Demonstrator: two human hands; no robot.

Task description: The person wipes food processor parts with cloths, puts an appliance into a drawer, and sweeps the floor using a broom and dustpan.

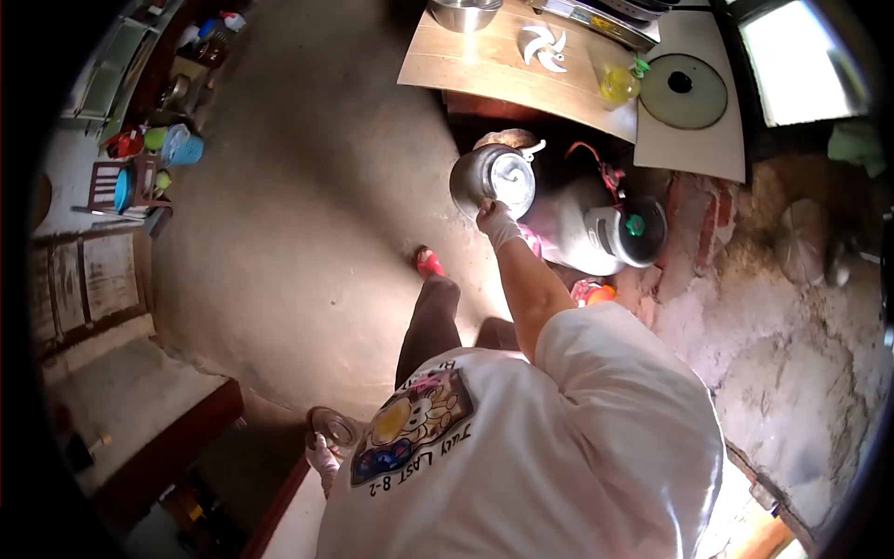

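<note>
Grey-brown floor (pixel 279 233) below, and the right hand (pixel 494 216) clamps the near side of a round silver metal kettle (pixel 475 177) at one o'clock, perhaps so its white spout (pixel 534 150) points outward; left hand (pixel 322 456) grips a round brownish lid-like disc (pixel 340 424), seven o'clock; grey gas cylinder (pixel 565 228), two.

I see smooth, shiny metal on the vessel (pixel 470 182) and on 1 bowl (pixel 464 17) near the tabletop's (pixel 484 70) far left corner. The tabletop looks like glossy wood. My shirt (pixel 596 447) is soft cloth; the floor (pixel 298 233), matt.
</note>
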